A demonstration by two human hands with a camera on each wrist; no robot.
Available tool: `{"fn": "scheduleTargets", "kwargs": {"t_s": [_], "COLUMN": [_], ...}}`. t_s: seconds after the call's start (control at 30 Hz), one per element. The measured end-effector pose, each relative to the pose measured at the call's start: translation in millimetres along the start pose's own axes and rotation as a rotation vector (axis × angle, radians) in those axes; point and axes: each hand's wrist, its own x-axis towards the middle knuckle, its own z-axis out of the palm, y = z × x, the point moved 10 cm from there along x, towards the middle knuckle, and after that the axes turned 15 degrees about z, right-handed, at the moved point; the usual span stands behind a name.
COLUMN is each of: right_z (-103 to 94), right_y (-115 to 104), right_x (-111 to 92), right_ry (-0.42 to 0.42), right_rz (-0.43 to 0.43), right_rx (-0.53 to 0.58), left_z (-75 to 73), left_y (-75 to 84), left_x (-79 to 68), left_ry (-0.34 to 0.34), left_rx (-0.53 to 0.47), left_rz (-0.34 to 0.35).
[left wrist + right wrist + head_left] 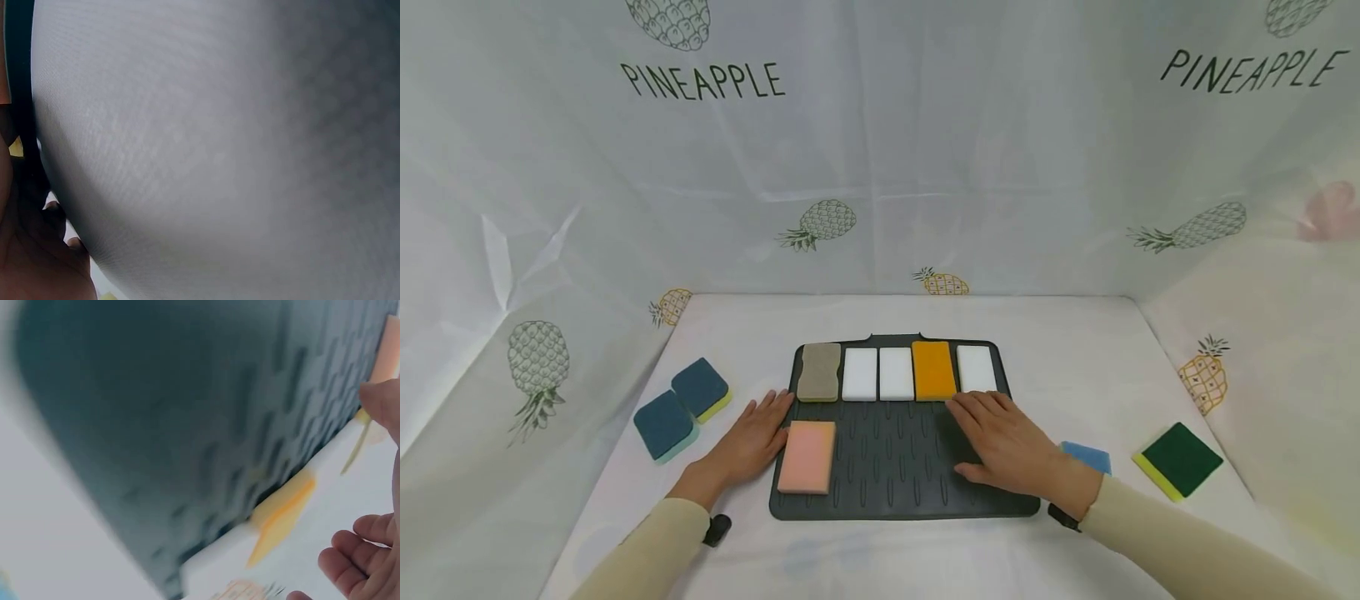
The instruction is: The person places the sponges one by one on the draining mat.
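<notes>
A dark grey ribbed mat (895,467) lies on the table. Along its far side runs a row of sponges: a taupe wavy-edged one (819,372), two white ones (860,374), an orange one (934,371) and another white one (976,368). Near the mat's left front corner is a pink-and-orange sponge (807,457). My left hand (748,442) rests at the mat's left edge, fingers extended, close beside the pink sponge. Over the mat's right part is my right hand (1011,442), fingers relaxed and thumb apart, holding nothing; its fingertips are nearest the orange and right-hand white sponges.
Two dark blue scouring sponges (700,387) lie on the table left of the mat. To the right are a blue sponge (1087,457), partly behind my right forearm, and a green-and-yellow sponge (1182,460). A pineapple-print sheet (880,150) hangs around the table.
</notes>
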Motion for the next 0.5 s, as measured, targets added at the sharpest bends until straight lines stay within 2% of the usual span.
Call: {"fn": "scheduleTargets", "kwargs": {"t_s": [0.13, 0.27, 0.5], "right_z": [-7.3, -10.0, 1.2], "right_y": [30, 57, 89], "right_x": [-25, -53, -98], "right_ry": [-0.018, -0.071, -0.243], "right_rz": [0.042, 0.094, 0.191], "right_rx": [-0.029, -0.046, -0.055], "left_z": [-0.2, -2.0, -2.1], "left_y": [0.7, 2.9, 2.7], "left_x": [0.9, 0.8, 0.0], "left_ry": [0.000, 0.006, 0.007], "left_rx": [0.005, 0.012, 0.011], "left_rz": [0.001, 0.007, 0.000]}}
